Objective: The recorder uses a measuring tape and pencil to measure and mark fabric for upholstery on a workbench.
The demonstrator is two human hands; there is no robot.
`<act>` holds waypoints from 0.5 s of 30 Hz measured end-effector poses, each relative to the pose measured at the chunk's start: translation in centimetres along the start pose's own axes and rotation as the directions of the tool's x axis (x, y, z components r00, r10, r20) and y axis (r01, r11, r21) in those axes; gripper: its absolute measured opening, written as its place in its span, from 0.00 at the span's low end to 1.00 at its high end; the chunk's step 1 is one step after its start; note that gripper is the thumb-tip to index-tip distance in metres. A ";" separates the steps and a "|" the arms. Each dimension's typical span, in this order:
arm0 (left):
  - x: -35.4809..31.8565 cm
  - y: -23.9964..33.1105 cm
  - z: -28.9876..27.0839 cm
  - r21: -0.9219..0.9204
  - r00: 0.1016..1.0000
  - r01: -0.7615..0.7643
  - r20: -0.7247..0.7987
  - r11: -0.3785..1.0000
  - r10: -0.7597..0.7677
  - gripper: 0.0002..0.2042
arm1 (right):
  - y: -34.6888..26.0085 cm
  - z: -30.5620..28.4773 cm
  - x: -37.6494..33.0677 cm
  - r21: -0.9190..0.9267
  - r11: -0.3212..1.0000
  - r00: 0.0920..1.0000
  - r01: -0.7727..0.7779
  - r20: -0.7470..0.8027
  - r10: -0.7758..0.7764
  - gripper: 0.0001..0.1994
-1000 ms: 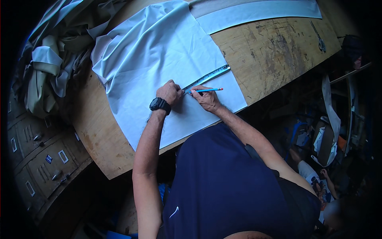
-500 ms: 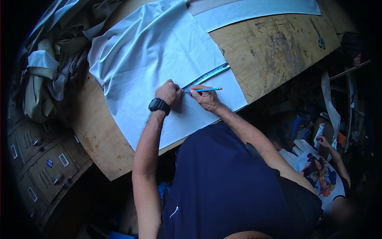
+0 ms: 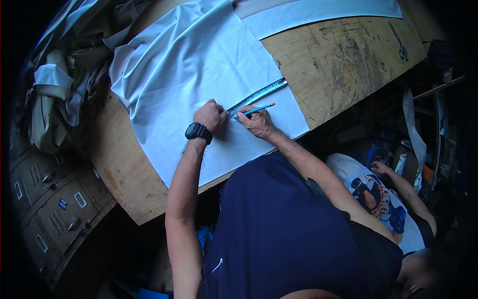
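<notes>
A white cloth (image 3: 174, 99) lies over the wooden table (image 3: 328, 70), smooth near me and wrinkled toward its far left. Across it, on a slant, rests a narrow ruler (image 3: 264, 93) with dark markings. My left hand (image 3: 211, 115), a black watch (image 3: 198, 131) on its wrist, is closed over the ruler's near end and presses it to the cloth; its fingers hide that end. Just to the right, my right hand (image 3: 257, 122) grips a blue pencil (image 3: 260, 108) with a pink eraser. The pencil's tip points down at the cloth beside the ruler.
Scissors (image 3: 398, 42) lie near the table's far right edge. Another white fabric piece (image 3: 318, 17) is at the back. Heaped fabric (image 3: 55, 99) and metal lockers (image 3: 59, 209) stand left. Another person (image 3: 383, 199) is close by at the lower right.
The pencil has tilted, its eraser end shifting up and slightly left. My left hand and the ruler stay put. The other person has moved left, nearer to me.
</notes>
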State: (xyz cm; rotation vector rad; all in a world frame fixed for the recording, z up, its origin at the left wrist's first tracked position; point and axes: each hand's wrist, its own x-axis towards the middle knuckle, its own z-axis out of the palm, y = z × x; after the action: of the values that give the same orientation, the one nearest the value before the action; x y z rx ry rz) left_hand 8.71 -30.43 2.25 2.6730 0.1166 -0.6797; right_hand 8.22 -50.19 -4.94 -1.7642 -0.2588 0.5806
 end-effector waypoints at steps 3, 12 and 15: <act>0.0 -0.1 0.1 0.000 1.000 -0.005 -0.005 1.000 0.005 0.13 | 0.0 0.1 0.0 0.003 1.000 0.999 0.030 -0.027 -0.030 0.09; -2.6 -0.6 1.3 -0.431 0.998 0.028 -0.033 0.902 -0.047 0.15 | -1.8 -3.2 -2.7 -0.005 0.969 0.969 0.247 -0.027 -0.247 0.08; -6.8 -0.1 3.2 -0.796 0.976 0.202 0.114 0.571 -0.186 0.16 | -2.8 -5.0 -4.3 0.004 0.910 0.907 0.414 -0.093 -0.412 0.06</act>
State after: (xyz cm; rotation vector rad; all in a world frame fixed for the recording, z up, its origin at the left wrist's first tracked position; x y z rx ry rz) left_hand 1.27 -31.50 2.82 1.7626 0.5819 -0.5271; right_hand 7.44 -55.66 -0.32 -1.6419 -0.5451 0.1955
